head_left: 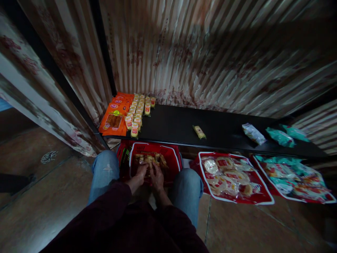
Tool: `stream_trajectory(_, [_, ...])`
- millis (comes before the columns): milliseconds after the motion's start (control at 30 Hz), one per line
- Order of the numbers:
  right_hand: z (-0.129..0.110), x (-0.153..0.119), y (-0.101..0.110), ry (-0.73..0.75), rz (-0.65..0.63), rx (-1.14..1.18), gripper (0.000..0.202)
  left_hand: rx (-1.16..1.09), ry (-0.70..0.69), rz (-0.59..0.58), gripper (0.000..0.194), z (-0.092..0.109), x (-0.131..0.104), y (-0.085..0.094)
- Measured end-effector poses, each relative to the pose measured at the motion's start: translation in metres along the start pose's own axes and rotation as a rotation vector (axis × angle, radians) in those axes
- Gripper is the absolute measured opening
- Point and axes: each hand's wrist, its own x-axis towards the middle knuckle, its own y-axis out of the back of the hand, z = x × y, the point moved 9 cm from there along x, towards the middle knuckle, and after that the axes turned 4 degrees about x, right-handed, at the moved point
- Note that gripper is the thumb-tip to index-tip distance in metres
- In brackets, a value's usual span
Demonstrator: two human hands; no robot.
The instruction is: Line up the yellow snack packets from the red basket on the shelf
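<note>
Both my hands reach down into a red basket (174,151) with a white rim, standing between my knees. In it lie several small wrapped snack packs (163,161), yellowish-brown in clear film. My left hand (141,172) has its fingers closed against the packs from the left. Close beside it, my right hand (157,178) closes on packs in the middle of the basket. The fingertips are dim and partly hidden among the wrappers.
A low black shelf (171,121) carries orange snack bags (114,114), rows of small yellow packs (137,112), one lone pack (199,132), a white-purple bag (253,134) and teal bags (280,136). Two red baskets (265,189) (328,196) hold packaged food at right. Striped curtain hangs behind.
</note>
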Motion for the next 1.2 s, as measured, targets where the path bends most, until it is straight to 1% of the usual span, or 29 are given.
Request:
stream_trajectory(133, [0.012, -0.001, 0.000, -0.085, 0.023, 0.019, 0.043, 0.016, -0.030, 0.009, 0.012, 0.004, -0.008, 0.000])
stream_trajectory(233, [0.014, -0.002, 0.000, -0.116, 0.022, 0.068, 0.044, 0.054, -0.064, -0.014, 0.009, 0.004, -0.010, -0.003])
stream_trajectory(400, [0.020, -0.001, 0.007, -0.181, 0.079, 0.153, 0.040, 0.130, -0.122, -0.067, 0.019, 0.002, -0.009, -0.011])
stream_trajectory(500, [0.025, 0.000, 0.013, -0.236, 0.130, 0.150, 0.039, 0.282, -0.179, -0.027, 0.021, 0.008, -0.011, -0.012])
stream_trajectory(600, [0.023, 0.001, 0.018, -0.254, 0.166, 0.152, 0.044, 0.389, -0.240, 0.045, 0.029, 0.022, -0.017, -0.010])
stream_trajectory(700, [0.012, 0.001, 0.022, -0.197, 0.190, 0.202, 0.049, 0.432, -0.318, 0.070, 0.034, 0.037, -0.027, -0.009])
stream_trajectory(833, [-0.009, 0.002, 0.025, -0.117, 0.192, 0.225, 0.052, 0.470, -0.446, 0.051, 0.039, 0.056, -0.041, -0.011])
stream_trajectory(933, [-0.031, 0.003, 0.026, -0.047, 0.167, 0.236, 0.051, 0.465, -0.528, 0.049, 0.042, 0.067, -0.049, -0.011])
stream_trajectory(1067, [-0.062, 0.008, 0.028, 0.013, 0.132, 0.244, 0.048, 0.414, -0.577, 0.023, 0.045, 0.079, -0.054, -0.013])
stream_trajectory(1200, [-0.092, 0.021, 0.028, 0.052, 0.087, 0.223, 0.046, 0.435, -0.639, 0.043, 0.043, 0.103, -0.057, -0.014])
